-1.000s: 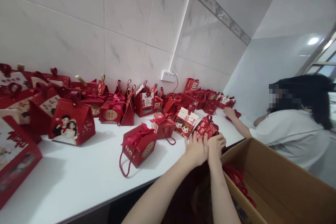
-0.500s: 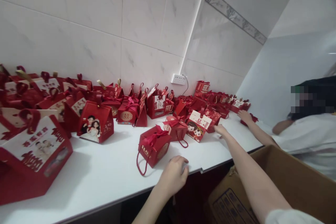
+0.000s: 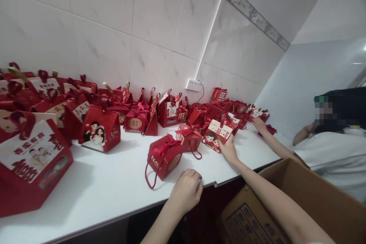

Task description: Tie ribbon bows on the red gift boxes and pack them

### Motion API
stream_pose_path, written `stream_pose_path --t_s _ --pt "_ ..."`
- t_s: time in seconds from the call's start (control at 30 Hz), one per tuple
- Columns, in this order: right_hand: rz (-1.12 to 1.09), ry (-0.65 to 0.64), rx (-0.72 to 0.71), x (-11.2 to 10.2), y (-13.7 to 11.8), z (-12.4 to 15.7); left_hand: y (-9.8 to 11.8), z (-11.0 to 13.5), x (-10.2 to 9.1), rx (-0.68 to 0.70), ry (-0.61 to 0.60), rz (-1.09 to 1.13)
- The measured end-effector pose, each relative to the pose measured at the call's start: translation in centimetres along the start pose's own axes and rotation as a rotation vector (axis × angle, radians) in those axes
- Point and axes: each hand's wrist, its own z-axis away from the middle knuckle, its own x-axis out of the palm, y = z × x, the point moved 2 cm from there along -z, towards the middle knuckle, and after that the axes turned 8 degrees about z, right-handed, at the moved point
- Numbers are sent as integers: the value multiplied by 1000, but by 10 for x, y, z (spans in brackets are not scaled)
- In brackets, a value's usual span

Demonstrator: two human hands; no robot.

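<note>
My right hand [image 3: 229,149] grips the lower right side of a red and cream gift box [image 3: 215,137] printed with a cartoon couple. Its thumb lies against the front, and the other fingers are partly hidden behind the box, which stands tilted on the white table [image 3: 114,183]. By the table's front edge, my left hand [image 3: 187,190] is loosely closed, fingers curled in, with nothing visible in them. Just beyond it sits a red gift box [image 3: 165,156] with a ribbon bow and a rope handle. Behind that is another bow-tied red box [image 3: 189,137].
Many red gift boxes [image 3: 100,131] line the table against the tiled wall. An open cardboard box [image 3: 311,198] stands at the front right. Beyond it, another person's hand [image 3: 259,125] reaches towards the boxes at the far end. A power strip [image 3: 193,84] is on the wall.
My right hand has moved left and taken hold of the cartoon-couple gift box. My left hand has barely moved. The other person's hand stays near the far boxes.
</note>
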Motion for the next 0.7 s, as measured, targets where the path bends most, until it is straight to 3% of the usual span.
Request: stream_pose_path --t_s 0.47,0.7 --pt "198 152 353 -32 54 -25 -1 0 2 7 15 -27" --pt "352 8 408 -35 60 -42 0 1 3 6 12 -63"
